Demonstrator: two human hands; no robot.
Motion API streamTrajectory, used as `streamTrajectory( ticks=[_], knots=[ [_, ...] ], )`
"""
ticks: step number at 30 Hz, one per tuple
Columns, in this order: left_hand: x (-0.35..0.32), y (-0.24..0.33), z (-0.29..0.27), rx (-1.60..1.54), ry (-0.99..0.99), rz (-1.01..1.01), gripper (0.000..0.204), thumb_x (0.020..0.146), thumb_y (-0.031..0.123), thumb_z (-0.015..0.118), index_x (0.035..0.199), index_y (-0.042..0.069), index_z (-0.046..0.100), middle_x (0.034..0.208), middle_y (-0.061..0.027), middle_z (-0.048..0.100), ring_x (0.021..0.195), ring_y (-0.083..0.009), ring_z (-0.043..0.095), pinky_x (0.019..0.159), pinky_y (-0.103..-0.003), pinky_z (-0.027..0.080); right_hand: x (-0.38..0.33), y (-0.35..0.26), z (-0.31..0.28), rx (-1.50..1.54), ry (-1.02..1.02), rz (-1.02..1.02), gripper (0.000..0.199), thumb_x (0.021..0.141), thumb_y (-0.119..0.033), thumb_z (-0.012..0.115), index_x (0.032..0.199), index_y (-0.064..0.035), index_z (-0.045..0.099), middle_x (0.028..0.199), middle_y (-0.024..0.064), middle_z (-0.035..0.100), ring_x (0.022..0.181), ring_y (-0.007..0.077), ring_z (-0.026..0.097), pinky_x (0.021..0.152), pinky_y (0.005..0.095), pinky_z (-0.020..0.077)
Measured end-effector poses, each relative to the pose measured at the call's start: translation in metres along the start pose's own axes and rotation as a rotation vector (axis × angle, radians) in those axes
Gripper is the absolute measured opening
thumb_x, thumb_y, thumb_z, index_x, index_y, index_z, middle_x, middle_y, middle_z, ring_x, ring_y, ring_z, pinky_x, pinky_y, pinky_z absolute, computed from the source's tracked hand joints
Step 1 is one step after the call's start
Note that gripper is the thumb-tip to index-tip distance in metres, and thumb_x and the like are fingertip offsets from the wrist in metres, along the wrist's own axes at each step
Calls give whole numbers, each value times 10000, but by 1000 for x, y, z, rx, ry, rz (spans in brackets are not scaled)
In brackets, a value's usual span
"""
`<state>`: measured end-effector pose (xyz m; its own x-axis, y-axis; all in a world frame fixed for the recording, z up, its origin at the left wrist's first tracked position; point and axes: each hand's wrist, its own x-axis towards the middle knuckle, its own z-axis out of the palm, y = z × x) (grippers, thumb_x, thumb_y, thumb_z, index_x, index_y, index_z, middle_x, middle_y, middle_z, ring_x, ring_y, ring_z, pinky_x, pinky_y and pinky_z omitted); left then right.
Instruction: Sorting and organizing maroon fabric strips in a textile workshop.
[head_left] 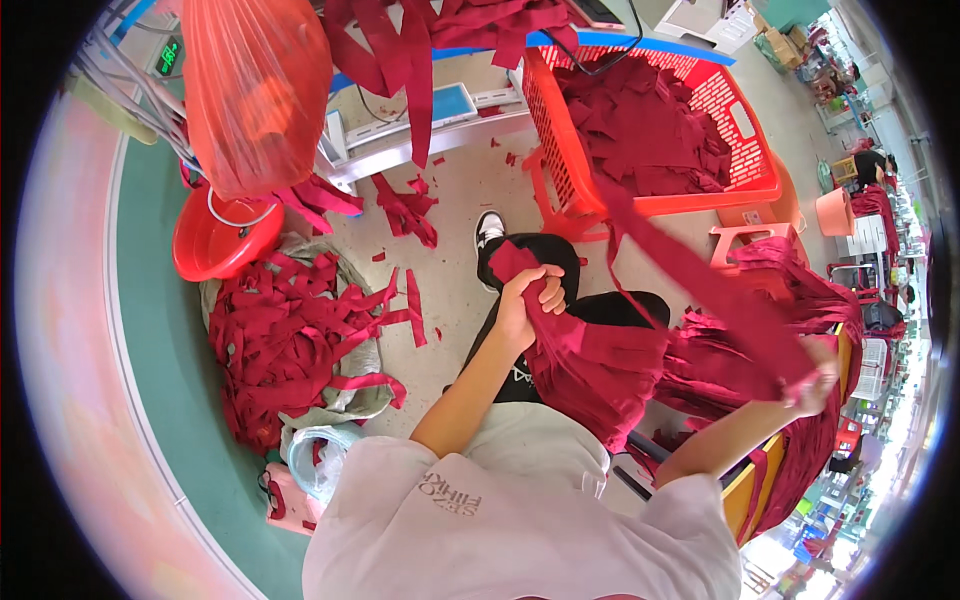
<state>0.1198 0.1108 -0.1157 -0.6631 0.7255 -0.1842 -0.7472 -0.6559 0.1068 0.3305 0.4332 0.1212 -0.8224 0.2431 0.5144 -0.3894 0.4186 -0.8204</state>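
My left hand [532,303] is closed around a gathered bundle of dark red fabric strips [600,365], whose lower part spreads across my lap. Out to the right, my right hand [815,380] grips the end of a long red fabric strip [700,275]. That strip stretches through the air toward the front of the orange-red basket [660,205]. Beside my right forearm, a thick pile of red strips [720,355] hangs over a yellow-edged surface [765,480].
The basket holds a heap of red fabric [645,125]. At left, more strips [290,340] fill an open sack [362,400] near a red basin [225,240]. A red plastic bag [258,100] hangs above it. Scraps lie on the floor; a red stool [750,237] stands right.
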Motion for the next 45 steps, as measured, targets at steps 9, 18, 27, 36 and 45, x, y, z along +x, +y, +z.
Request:
streamTrajectory(
  ticks=[9,18,27,36,45],
  knots=[
    [14,-2,-6,-14,-30,-83,209,923,212,470,949,36,580,602,2,397,562,-135,404,613,-299,382,-270,129,15,-761,-325,1277,309,893,-276,630,820,24,636,644,51,603,648,180,613,574,372,457],
    [15,-7,-9,20,6,-112,178,933,208,465,921,59,561,606,6,376,577,-132,382,636,-293,369,-155,155,68,-472,216,882,251,915,-143,562,1125,-8,594,1035,186,657,978,275,644,826,381,487],
    [15,-13,-3,130,20,-85,182,919,240,488,849,82,546,605,8,391,580,-136,397,631,-302,372,176,204,169,-887,-52,218,522,870,-342,682,1180,65,574,1063,258,658,1003,395,629,915,462,477],
    [12,-17,-7,48,15,-62,186,925,229,470,868,74,554,610,4,391,570,-133,397,620,-297,377,208,129,230,65,-336,506,405,870,-97,631,1256,-36,526,980,68,640,641,76,528,510,214,406],
    [5,-30,53,2,-23,-136,424,1002,455,425,932,54,544,608,3,414,564,-135,427,634,-296,407,5,43,163,342,-702,908,156,891,-81,617,1007,3,679,842,50,684,736,82,629,500,184,407]
  ],
)
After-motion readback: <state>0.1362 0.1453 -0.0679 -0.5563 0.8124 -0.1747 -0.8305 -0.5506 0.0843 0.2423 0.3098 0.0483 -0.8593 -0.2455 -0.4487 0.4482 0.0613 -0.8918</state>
